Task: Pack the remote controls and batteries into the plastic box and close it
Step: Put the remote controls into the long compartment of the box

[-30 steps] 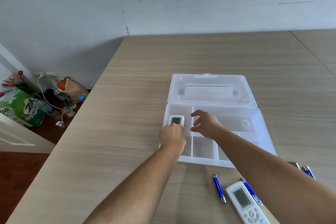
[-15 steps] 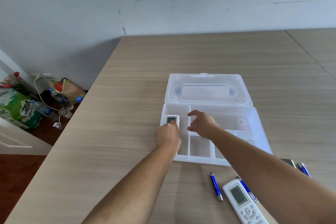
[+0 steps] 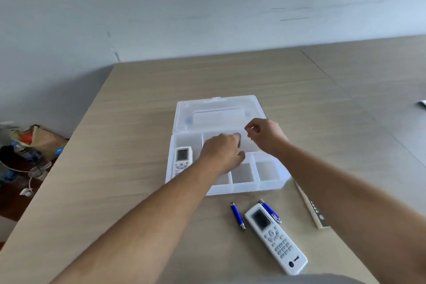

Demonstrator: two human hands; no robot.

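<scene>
Head view: white remote (image 3: 275, 238) on table (image 3: 115, 168), logo print unreadable.

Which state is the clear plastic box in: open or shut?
Open: the clear plastic box has its lid folded back flat on the table, exposing the compartments.

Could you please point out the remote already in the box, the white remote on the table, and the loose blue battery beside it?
remote in box (image 3: 182, 159), head view, just below its screen.
white remote on table (image 3: 275, 237), head view, on its keypad.
blue battery (image 3: 237, 215), head view, mid-body.
</scene>
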